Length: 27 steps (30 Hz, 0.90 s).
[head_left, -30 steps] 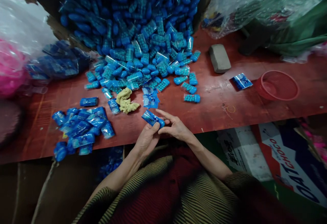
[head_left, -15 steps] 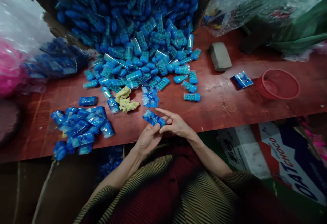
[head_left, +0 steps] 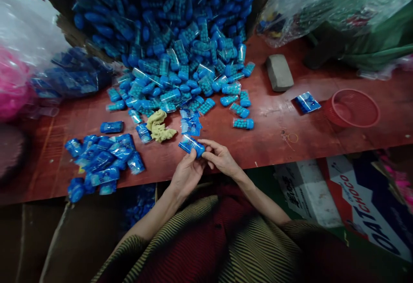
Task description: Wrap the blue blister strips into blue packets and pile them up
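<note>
Hands: both at the front edge of the tabletop, near its middle, working on one blue-sleeved bottle. Left hand grips it from below, thumb laid along the near side. Right hand closes thumb and forefinger narrowly about its right end; remaining fingers curled, exact contact partly hidden. Bottle held tilted, left end higher in view, printed film around it.

Just beyond the bottle: a small stack of flat blue sleeves on the tabletop. Left of that stack, a crumpled pale-yellow piece, material uncertain. A wrapped bottle lies just beside its left side.

Left: heap of wrapped bottles, lying at mixed angles; a single wrapped bottle sits just behind the heap.

Rear: large mass of clear bottles with blue caps and blue beads inside, spilling forward from a dark-sided carton. One clear bottle lies apart at the right front of the mass.

Right: grey block, then a blue packet, then a red plastic basket. Thin rubber band lies nearer the front edge.
</note>
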Each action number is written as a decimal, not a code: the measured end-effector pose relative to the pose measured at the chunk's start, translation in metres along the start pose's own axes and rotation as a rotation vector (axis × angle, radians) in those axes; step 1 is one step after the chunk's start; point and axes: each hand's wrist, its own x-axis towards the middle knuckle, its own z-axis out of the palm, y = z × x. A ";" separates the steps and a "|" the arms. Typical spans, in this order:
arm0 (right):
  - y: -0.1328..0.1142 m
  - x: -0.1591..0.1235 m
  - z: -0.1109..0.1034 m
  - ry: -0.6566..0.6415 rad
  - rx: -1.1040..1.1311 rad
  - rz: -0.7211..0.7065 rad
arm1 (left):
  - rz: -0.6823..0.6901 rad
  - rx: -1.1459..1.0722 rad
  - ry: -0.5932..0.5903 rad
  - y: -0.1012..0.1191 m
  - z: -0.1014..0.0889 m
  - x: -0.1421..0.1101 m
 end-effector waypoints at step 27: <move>-0.002 -0.004 0.011 0.125 -0.213 -0.018 | 0.134 0.125 0.022 0.004 0.000 -0.001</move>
